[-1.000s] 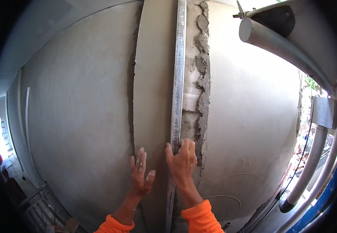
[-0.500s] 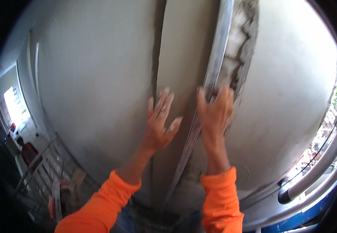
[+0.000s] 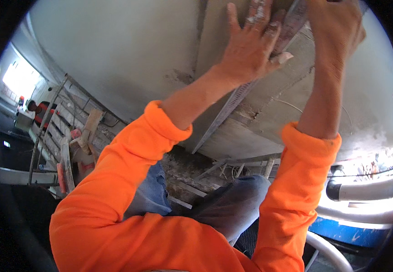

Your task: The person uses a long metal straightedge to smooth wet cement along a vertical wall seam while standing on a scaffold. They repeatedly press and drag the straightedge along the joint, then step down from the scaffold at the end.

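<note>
A long, straight metal bar (image 3: 238,97) runs slantwise along the grey plastered wall (image 3: 128,59), from low in the middle up past the top edge. My left hand (image 3: 251,52) is at the bar's left side, fingers spread and whitish with plaster; whether it touches the bar I cannot tell. Higher and further right, my right hand (image 3: 334,29) is closed at the bar's right edge and appears to grip it. Its fingertips are partly hidden and cut off by the frame. Orange sleeves cover both forearms.
At the left, a metal railing (image 3: 37,152) stands by wooden planks (image 3: 92,123), with another person (image 3: 42,112) beyond. Pale curved pipes (image 3: 368,189) and a blue surface (image 3: 353,233) are at lower right. My bent knees (image 3: 246,188) show below the wall.
The view has tilted downward, bringing my legs and the bar's lower end into sight. Both hands now appear higher and further right, the left one closer to the bar.
</note>
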Action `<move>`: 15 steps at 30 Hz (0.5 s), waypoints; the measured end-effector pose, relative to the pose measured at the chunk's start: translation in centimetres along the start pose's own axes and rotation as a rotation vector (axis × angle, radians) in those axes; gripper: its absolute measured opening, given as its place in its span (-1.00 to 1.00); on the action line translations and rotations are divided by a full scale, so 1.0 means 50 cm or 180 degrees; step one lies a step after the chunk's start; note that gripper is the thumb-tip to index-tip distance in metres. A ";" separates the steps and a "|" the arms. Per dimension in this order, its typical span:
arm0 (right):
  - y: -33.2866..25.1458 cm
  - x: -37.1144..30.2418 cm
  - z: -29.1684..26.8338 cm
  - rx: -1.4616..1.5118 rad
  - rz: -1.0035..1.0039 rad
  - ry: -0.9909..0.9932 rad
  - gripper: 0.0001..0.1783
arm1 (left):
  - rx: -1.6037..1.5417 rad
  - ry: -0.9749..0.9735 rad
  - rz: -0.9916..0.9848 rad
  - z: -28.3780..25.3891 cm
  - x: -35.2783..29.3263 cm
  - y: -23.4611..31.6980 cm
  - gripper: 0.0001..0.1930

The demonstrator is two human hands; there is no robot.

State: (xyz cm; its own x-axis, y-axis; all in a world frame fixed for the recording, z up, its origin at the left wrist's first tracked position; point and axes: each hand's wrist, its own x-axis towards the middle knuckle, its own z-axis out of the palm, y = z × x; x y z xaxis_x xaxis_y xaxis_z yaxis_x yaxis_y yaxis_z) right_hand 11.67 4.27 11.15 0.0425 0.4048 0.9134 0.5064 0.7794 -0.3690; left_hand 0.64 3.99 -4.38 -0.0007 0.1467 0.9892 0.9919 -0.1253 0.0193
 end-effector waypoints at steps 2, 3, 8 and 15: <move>0.053 0.017 -0.006 -0.0270 -0.0509 -0.0228 -0.47 | 0.0029 -0.0423 -0.0031 0.029 -0.003 -0.008 -0.21; 0.083 0.013 0.011 -0.0348 -0.0410 -0.0147 -0.42 | -0.0020 -0.0303 0.0024 0.040 -0.005 -0.011 -0.24; 0.255 -0.179 -0.025 0.1065 0.0884 -0.0123 -0.53 | -0.0026 -0.0158 -0.0018 0.065 -0.009 0.022 -0.16; 0.301 -0.443 -0.010 0.0482 0.0981 -0.2165 -0.28 | -0.0319 0.0002 -0.0126 0.065 -0.003 0.038 0.03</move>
State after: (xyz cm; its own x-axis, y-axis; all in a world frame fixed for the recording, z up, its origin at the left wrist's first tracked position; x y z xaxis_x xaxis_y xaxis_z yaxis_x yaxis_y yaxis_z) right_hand 18.80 6.80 -14.56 -0.4022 0.7820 0.4762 0.4319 0.6206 -0.6544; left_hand 2.92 6.91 -4.99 -0.0397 0.1528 0.9875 0.9735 -0.2170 0.0727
